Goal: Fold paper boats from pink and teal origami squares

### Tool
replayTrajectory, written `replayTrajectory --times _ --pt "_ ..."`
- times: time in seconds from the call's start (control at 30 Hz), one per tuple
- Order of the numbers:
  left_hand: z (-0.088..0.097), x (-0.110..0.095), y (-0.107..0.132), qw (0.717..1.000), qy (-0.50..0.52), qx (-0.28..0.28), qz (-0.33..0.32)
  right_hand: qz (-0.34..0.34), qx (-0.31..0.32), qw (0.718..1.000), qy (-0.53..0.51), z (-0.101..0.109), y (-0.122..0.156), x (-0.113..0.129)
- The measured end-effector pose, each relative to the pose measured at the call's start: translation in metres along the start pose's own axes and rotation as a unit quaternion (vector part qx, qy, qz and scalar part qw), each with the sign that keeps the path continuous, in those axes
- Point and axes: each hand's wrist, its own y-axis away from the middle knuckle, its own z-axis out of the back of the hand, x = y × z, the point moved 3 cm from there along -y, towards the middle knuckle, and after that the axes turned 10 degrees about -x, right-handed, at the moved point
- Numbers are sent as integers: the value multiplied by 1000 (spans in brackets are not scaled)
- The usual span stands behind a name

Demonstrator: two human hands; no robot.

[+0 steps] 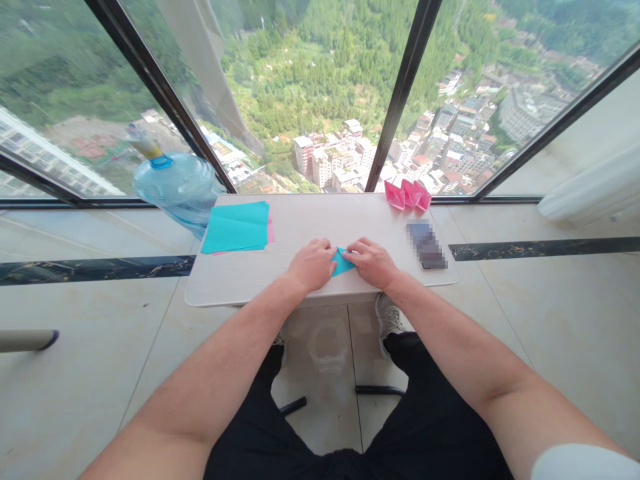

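A small folded piece of blue paper [342, 263] lies near the front edge of the low white table [295, 273], in the middle. My left hand [313, 265] grips its left side with curled fingers, the thumb at the paper's edge. On the opposite side, my right hand [373, 263] has its fingers closed over the paper's right part. Much of the paper is hidden under both hands, and only its pointed middle part shows. Off to the left rests a stack of blue paper sheets [236, 227], with a pink sheet [271, 228] sticking out beneath.
Pink folded paper shapes [408, 195] stand at the table's back right corner. In front of them lies a phone [426, 244], blurred out. A large blue water bottle [175, 183] stands behind the table's left end, by tall windows. My shoes [390, 319] are under the table's front edge.
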Motion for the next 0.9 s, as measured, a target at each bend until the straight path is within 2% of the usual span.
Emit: replayTrajectory --times 0.3,0.6,0.9 --pt "2 -1 -1 1000 -15 11 11 39 -59 997 5 1 1 3" --pt "-2 0 1 999 -27 7 29 46 -65 997 6 0 0 6" --pt "-2 -2 2 999 -39 9 33 42 -27 999 2 0 -1 4"
